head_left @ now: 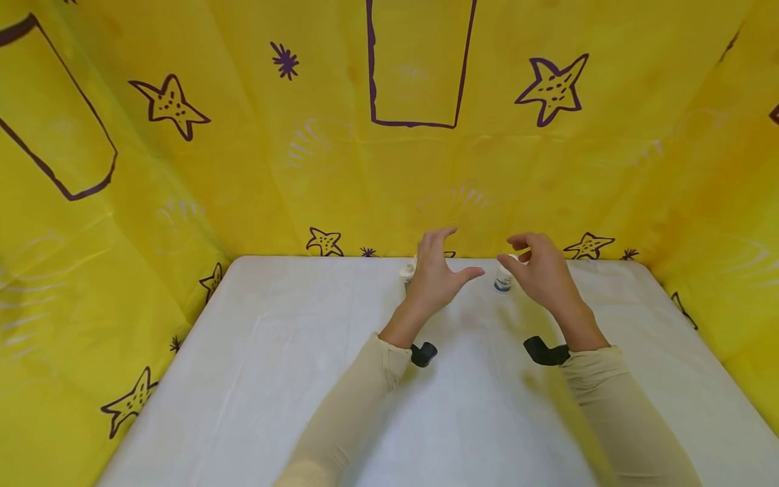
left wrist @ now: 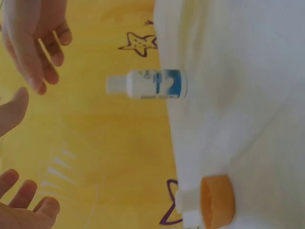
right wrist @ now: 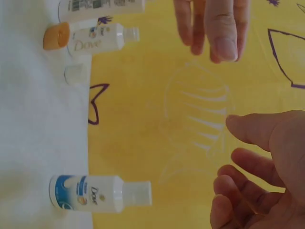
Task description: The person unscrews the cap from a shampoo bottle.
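Both hands hover above the far part of the white table, apart from each other and holding nothing. My left hand (head_left: 437,274) has its thumb stretched to the right and its fingers loosely bent. Opposite it, my right hand (head_left: 540,270) is bent in a relaxed way, thumb toward the left. A small white Dove bottle (right wrist: 90,193) with a blue band and white cap stands upright near the right hand, partly covered by it in the head view. Behind the left hand stands another white Dove bottle (right wrist: 97,39), mostly hidden from the head camera.
Beside that second bottle are an orange cap (right wrist: 56,36), a small white cap (right wrist: 75,75) and a white bottle with printed labels (right wrist: 102,8). A yellow patterned cloth (head_left: 389,176) rises along the back and sides of the white table (head_left: 255,379).
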A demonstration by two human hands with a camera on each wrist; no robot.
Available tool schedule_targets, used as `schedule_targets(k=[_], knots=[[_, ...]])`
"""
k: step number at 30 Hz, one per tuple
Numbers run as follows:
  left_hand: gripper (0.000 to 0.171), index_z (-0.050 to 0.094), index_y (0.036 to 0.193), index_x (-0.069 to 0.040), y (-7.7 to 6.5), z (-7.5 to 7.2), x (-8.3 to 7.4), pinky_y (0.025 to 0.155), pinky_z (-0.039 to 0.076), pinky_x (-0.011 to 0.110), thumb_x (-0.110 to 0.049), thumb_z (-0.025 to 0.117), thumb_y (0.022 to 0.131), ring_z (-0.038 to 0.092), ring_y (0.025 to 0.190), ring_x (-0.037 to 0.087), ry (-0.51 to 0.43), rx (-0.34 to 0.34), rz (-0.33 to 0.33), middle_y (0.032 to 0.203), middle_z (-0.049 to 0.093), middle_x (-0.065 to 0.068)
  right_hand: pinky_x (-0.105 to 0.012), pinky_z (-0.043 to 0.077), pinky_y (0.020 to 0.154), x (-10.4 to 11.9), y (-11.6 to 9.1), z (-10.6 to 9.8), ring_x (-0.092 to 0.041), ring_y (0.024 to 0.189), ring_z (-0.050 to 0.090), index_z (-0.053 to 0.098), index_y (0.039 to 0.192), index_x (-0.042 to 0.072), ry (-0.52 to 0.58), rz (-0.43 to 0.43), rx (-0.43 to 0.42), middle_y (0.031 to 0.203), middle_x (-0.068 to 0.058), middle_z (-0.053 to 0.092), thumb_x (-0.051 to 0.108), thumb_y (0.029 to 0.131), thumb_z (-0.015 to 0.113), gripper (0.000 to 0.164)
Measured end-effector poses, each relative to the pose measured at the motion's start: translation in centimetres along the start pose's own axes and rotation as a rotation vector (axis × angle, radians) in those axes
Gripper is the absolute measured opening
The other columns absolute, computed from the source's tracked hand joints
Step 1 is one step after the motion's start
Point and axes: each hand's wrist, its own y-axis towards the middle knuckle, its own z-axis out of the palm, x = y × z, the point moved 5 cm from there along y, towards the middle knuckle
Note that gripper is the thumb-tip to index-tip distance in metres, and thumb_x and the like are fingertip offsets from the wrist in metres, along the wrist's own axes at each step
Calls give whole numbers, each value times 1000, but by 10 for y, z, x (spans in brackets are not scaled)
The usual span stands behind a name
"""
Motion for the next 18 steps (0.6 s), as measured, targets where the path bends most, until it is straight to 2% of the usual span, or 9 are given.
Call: schedule_targets(k=[5, 13, 18], knots=[[85, 40, 152, -15, 6, 32, 2, 114, 44, 41, -36, 85, 83, 47, 136, 23, -57, 69, -72, 149, 42, 8, -54, 54, 85, -8, 4, -10, -41, 102, 60, 58, 134, -5, -18, -13, -53, 126, -28, 59, 26, 101, 65, 46], [81, 42, 151, -15, 14, 71, 16, 111, 47, 38, -35, 84, 85, 52, 134, 23, -81, 124, -163, 148, 46, 6, -41, 51, 80, -22, 10, -9, -39, 97, 61, 60, 130, -6, -23, -10, -100, 121, -27, 60, 27, 100, 66, 45], [83, 44, 152, -16, 20, 88, 26, 109, 49, 37, -41, 84, 84, 53, 133, 21, -109, 142, -238, 149, 48, 4, -49, 52, 84, -36, 14, -4, -41, 99, 61, 60, 130, -6, -12, 6, -101, 120, -27, 60, 28, 101, 65, 46]])
